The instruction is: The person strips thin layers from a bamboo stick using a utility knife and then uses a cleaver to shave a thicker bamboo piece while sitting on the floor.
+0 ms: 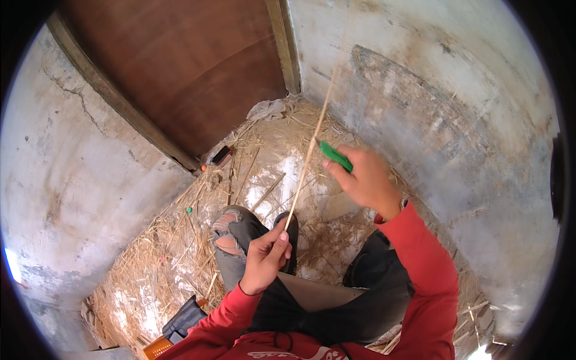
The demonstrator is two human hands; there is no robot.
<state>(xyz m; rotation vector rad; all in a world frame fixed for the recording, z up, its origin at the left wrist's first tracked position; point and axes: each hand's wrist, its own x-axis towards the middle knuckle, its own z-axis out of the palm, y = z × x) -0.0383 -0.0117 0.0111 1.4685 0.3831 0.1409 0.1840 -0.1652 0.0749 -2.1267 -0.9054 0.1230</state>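
Observation:
My left hand [265,257] pinches the lower end of a long, thin, pale strip [306,168] that looks like bamboo or cane. From my fingers the strip slants up and away to the right, and its far end blurs against the wall. In my right hand [371,183] is a green-handled utility knife [334,155], gripped with the fingers wrapped round it. Its front end lies at or very near the strip, about midway along. The blade is too small to make out, so I cannot tell whether it touches.
Straw-like shavings [162,240] litter the floor round my bent legs [237,240]. A brown door [180,66] stands ahead, between stained walls [450,150]. Near its foot lies a small black object [221,155]. A dark bag-like thing [183,318] sits by my left arm, above an orange item [157,347].

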